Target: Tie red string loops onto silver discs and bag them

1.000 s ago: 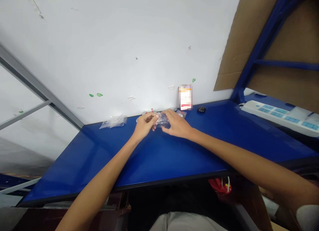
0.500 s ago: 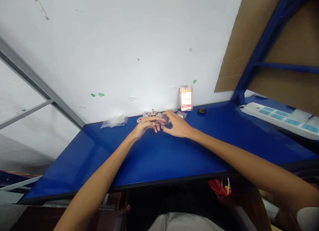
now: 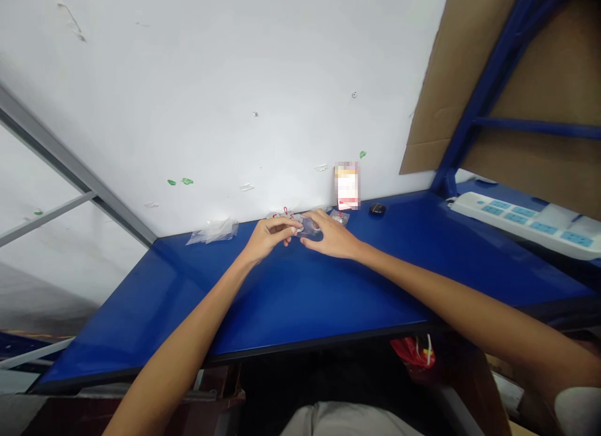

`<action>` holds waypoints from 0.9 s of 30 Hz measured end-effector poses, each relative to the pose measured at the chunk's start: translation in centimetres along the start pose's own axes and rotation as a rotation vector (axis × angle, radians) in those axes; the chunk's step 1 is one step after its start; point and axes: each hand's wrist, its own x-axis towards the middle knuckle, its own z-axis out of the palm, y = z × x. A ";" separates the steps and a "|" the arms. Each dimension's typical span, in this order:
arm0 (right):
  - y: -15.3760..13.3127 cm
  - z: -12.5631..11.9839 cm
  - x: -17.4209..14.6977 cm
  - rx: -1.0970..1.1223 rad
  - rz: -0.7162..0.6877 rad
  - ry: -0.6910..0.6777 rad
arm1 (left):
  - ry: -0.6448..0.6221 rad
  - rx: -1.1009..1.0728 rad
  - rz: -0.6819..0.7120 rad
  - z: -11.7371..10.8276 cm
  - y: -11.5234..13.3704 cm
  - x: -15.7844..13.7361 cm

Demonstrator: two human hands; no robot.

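Observation:
Both of my hands meet over the far part of the blue table. With its thumb and fingers pinched, my left hand [image 3: 267, 240] holds a small round silvery piece [image 3: 299, 228], partly covered by the fingertips. My right hand [image 3: 331, 237] curves around a small clear plastic bag [image 3: 310, 227] and grips it. The left fingertips are at the side of the bag; I cannot tell whether the piece is inside it. Behind the hands lie several round silvery pieces with red loops [image 3: 285, 211], largely hidden. A bagged piece [image 3: 340, 217] lies just beyond my right hand.
Empty clear bags [image 3: 213, 230] lie left on the blue table [image 3: 291, 304]. A blurred upright card or screen [image 3: 347, 186] leans against the wall [image 3: 211, 79]. A small black object [image 3: 377, 208] sits beside it. A white power strip [image 3: 526, 218] is at the right.
My left fingers, spread and blurred before, have closed in a pinch on the small round piece beside the bag. My right hand keeps nearly the same place. The view has shifted slightly.

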 end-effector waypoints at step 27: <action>0.8 -0.7 0.4 0.254 -0.036 -0.047 | -0.207 0.038 0.020 -0.3 0.7 0.3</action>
